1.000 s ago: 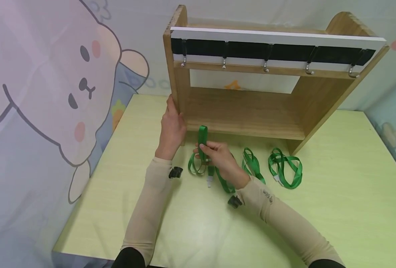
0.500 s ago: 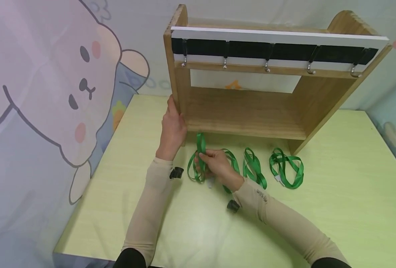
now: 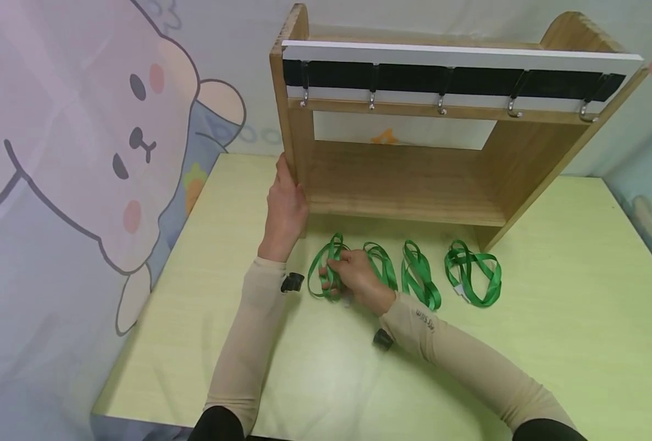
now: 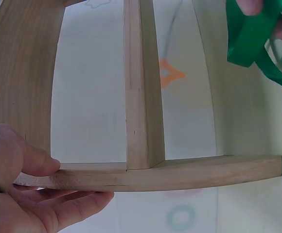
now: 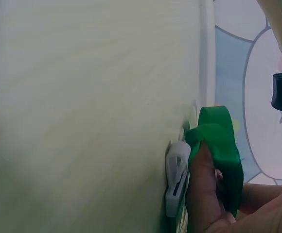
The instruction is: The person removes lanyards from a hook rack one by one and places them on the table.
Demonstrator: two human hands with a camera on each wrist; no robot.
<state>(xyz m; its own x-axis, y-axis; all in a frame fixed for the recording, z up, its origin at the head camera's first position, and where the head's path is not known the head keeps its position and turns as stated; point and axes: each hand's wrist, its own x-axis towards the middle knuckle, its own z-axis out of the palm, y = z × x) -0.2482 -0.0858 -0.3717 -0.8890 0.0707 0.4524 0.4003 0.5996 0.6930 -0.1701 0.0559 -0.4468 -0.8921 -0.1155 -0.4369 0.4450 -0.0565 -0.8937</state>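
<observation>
My left hand (image 3: 284, 214) grips the left side panel of a wooden shelf (image 3: 403, 171); in the left wrist view the thumb lies on one side of the panel (image 4: 170, 175) and the fingers on the other. Low over the table, my right hand (image 3: 359, 277) pinches the leftmost green lanyard (image 5: 221, 141), whose looped strap shows around the fingertips. Beside those fingers, a white plastic clip (image 5: 178, 170) appears close to the table surface. Three more coiled lanyards lie to the right: one beside the hand (image 3: 379, 260), another (image 3: 420, 275), and the farthest (image 3: 491, 288).
Across the shelf's upper front runs a white board with a black strip (image 3: 408, 79) and several metal hooks (image 3: 442, 105), with nothing hanging from them. The shelf stands at the back of the pale yellow-green table (image 3: 326, 380). Behind hangs a cartoon-printed cloth (image 3: 72, 122).
My right hand has lowered toward the table with the lanyard, and its upright loop has come down among the other coils. My left hand stays on the shelf's side panel.
</observation>
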